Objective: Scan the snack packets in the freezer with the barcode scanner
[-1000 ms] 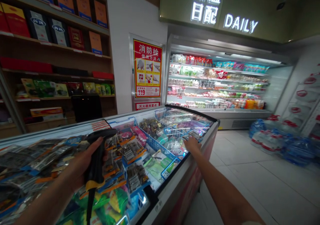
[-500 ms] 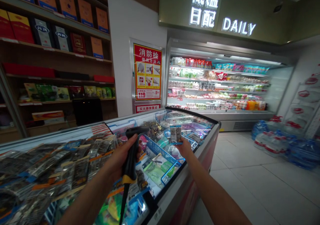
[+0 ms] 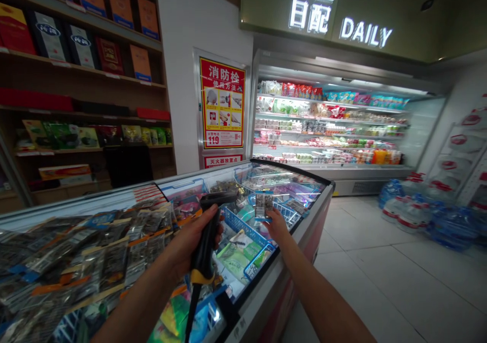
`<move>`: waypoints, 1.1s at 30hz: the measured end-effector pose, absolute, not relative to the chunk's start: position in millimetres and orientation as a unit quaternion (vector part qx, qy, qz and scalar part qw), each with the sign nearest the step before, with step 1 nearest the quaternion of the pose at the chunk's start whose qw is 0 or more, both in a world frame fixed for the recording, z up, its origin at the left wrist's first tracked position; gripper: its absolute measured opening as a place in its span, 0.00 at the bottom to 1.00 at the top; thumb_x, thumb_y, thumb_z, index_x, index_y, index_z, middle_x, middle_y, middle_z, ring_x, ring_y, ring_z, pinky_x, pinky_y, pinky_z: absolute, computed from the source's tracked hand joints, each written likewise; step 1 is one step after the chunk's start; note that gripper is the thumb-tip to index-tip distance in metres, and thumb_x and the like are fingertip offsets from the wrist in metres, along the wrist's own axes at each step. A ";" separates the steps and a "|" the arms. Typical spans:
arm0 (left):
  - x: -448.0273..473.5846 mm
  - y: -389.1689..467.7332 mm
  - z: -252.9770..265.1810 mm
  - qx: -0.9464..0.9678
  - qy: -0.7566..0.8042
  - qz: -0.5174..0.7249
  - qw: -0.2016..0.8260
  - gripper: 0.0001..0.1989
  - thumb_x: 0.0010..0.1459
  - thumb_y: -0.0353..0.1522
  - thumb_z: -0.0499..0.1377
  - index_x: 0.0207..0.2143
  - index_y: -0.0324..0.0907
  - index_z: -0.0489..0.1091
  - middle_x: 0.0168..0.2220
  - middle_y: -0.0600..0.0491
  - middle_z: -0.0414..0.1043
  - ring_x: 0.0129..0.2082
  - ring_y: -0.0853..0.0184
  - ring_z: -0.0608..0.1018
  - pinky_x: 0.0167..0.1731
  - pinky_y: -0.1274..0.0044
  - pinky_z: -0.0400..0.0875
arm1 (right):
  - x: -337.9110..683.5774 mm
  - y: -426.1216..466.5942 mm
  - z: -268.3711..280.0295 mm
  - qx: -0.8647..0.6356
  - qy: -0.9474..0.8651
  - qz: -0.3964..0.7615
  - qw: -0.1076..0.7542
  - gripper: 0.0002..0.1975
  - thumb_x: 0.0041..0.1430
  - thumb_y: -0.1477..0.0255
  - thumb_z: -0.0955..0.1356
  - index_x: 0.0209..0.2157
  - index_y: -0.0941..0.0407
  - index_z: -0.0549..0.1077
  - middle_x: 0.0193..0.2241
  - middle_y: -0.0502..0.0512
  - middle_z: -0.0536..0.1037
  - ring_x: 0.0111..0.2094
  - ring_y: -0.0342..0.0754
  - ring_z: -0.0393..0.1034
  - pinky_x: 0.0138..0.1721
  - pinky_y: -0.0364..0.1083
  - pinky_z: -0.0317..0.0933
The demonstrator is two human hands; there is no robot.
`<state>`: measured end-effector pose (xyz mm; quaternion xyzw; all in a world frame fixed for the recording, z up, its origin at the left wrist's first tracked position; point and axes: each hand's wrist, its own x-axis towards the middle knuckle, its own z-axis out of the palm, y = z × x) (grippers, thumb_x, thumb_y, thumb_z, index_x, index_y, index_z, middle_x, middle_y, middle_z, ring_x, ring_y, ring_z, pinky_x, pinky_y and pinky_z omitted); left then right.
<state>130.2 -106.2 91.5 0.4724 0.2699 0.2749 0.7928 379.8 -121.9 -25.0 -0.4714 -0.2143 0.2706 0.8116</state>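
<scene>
My left hand [image 3: 198, 231] is wrapped round the handle of a black and yellow barcode scanner [image 3: 204, 246], its head pointing right and its cord hanging down. My right hand [image 3: 278, 226] grips a small clear snack packet [image 3: 263, 206] with blue ends by its lower right edge, label side towards me. The scanner's head points towards the packet, with a gap between them. Both are above the chest freezer [image 3: 323, 201]. Many similar dark packets [image 3: 114, 262] lie heaped on the freezer's left part, below and beside my left forearm.
Blue wire baskets [image 3: 247, 231] with bagged goods stand inside the freezer. Shelves with boxes [image 3: 110, 74] rise on the left. A lit chilled cabinet [image 3: 331, 125] stands at the back. Bottled water packs [image 3: 411, 211] sit on the tiled floor [image 3: 365, 272] at right.
The view has shifted slightly. The scanner has moved a little right and the packet slightly left, so they are closer together. Both hands keep their hold.
</scene>
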 end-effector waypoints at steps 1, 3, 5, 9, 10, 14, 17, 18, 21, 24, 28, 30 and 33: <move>129.8 -107.4 91.9 0.471 0.275 0.273 0.792 0.12 0.47 0.38 0.56 0.25 0.37 0.65 0.17 0.55 0.65 0.14 0.76 0.67 0.13 0.84 0.62 | 379.4 -122.4 -24.4 -0.465 -0.195 0.281 0.816 0.12 0.32 0.74 0.67 0.26 0.54 0.66 0.21 0.48 0.69 0.24 0.44 0.63 0.25 0.44 0.59; 129.2 -110.0 92.0 0.468 0.287 0.264 0.793 0.12 0.47 0.38 0.55 0.25 0.37 0.65 0.17 0.54 0.65 0.14 0.76 0.67 0.13 0.84 0.62 | 378.2 -123.8 -23.0 -0.448 -0.155 0.310 0.824 0.13 0.31 0.75 0.67 0.26 0.53 0.66 0.22 0.47 0.69 0.26 0.43 0.63 0.25 0.43 0.58; 129.1 -112.5 91.6 0.468 0.292 0.253 0.795 0.12 0.47 0.39 0.56 0.26 0.36 0.65 0.18 0.54 0.66 0.14 0.76 0.67 0.13 0.84 0.62 | 377.1 -125.2 -21.9 -0.450 -0.154 0.312 0.823 0.13 0.32 0.75 0.66 0.27 0.53 0.67 0.24 0.47 0.69 0.27 0.43 0.63 0.25 0.42 0.57; 130.0 -116.7 91.3 0.482 0.286 0.236 0.794 0.13 0.46 0.39 0.56 0.27 0.36 0.66 0.19 0.53 0.67 0.15 0.76 0.67 0.13 0.84 0.62 | 375.4 -126.7 -21.0 -0.458 -0.159 0.311 0.818 0.13 0.32 0.75 0.66 0.27 0.52 0.68 0.26 0.47 0.71 0.29 0.44 0.63 0.27 0.43 0.56; 130.1 -117.4 91.7 0.484 0.283 0.234 0.794 0.14 0.46 0.39 0.56 0.27 0.36 0.66 0.19 0.53 0.67 0.15 0.76 0.67 0.13 0.84 0.62 | 375.1 -126.8 -20.9 -0.460 -0.159 0.310 0.817 0.12 0.32 0.75 0.66 0.27 0.52 0.68 0.26 0.46 0.71 0.29 0.44 0.63 0.28 0.43 0.56; 128.9 -118.5 93.3 0.480 0.280 0.232 0.798 0.13 0.46 0.39 0.56 0.27 0.36 0.66 0.19 0.53 0.67 0.15 0.76 0.67 0.13 0.85 0.62 | 374.4 -127.0 -20.2 -0.469 -0.152 0.310 0.813 0.12 0.32 0.75 0.66 0.26 0.52 0.68 0.27 0.46 0.71 0.30 0.44 0.63 0.28 0.43 0.56; 127.6 -117.7 93.9 0.475 0.283 0.233 0.800 0.13 0.47 0.39 0.56 0.27 0.36 0.66 0.19 0.53 0.66 0.15 0.76 0.67 0.14 0.85 0.62 | 374.5 -126.2 -20.8 -0.476 -0.141 0.307 0.812 0.13 0.31 0.75 0.66 0.27 0.52 0.68 0.26 0.46 0.71 0.29 0.44 0.63 0.28 0.43 0.55; 127.2 -117.4 94.1 0.474 0.279 0.233 0.802 0.13 0.47 0.39 0.56 0.27 0.36 0.65 0.19 0.53 0.66 0.15 0.76 0.67 0.14 0.85 0.62 | 374.6 -125.5 -21.6 -0.477 -0.140 0.305 0.812 0.13 0.31 0.74 0.66 0.27 0.53 0.68 0.26 0.46 0.72 0.29 0.44 0.63 0.28 0.43 0.55; 126.0 -118.0 95.4 0.464 0.252 0.224 0.819 0.12 0.48 0.38 0.55 0.27 0.37 0.65 0.19 0.53 0.66 0.15 0.76 0.67 0.15 0.84 0.63 | 375.0 -123.1 -25.3 -0.479 -0.163 0.303 0.808 0.13 0.32 0.73 0.66 0.28 0.53 0.68 0.25 0.47 0.72 0.28 0.44 0.63 0.27 0.42 0.55; 124.4 -120.7 97.4 0.455 0.218 0.203 0.839 0.12 0.48 0.39 0.55 0.28 0.37 0.65 0.19 0.54 0.66 0.15 0.76 0.67 0.15 0.84 0.63 | 374.6 -121.6 -28.3 -0.488 -0.180 0.297 0.801 0.14 0.33 0.72 0.66 0.29 0.53 0.68 0.23 0.47 0.71 0.26 0.43 0.63 0.26 0.42 0.55; 122.7 -122.6 98.7 0.455 0.193 0.195 0.847 0.11 0.48 0.38 0.55 0.27 0.38 0.64 0.19 0.54 0.66 0.15 0.76 0.67 0.14 0.84 0.61 | 372.7 -122.8 -27.8 -0.506 -0.172 0.286 0.796 0.13 0.32 0.73 0.65 0.27 0.53 0.68 0.22 0.46 0.71 0.24 0.43 0.62 0.24 0.41 0.54; 122.1 -122.1 98.9 0.452 0.191 0.193 0.850 0.11 0.48 0.38 0.55 0.28 0.38 0.65 0.19 0.54 0.66 0.15 0.76 0.68 0.14 0.84 0.61 | 371.2 -123.7 -26.5 -0.505 -0.177 0.287 0.795 0.12 0.32 0.73 0.65 0.27 0.53 0.68 0.22 0.47 0.71 0.24 0.42 0.62 0.25 0.41 0.54; 121.3 -121.7 99.8 0.454 0.198 0.192 0.847 0.12 0.48 0.38 0.55 0.27 0.37 0.66 0.19 0.54 0.66 0.16 0.75 0.68 0.15 0.84 0.62 | 369.0 -124.7 -24.3 -0.501 -0.191 0.293 0.791 0.12 0.32 0.73 0.65 0.26 0.53 0.69 0.22 0.46 0.71 0.23 0.42 0.62 0.25 0.41 0.54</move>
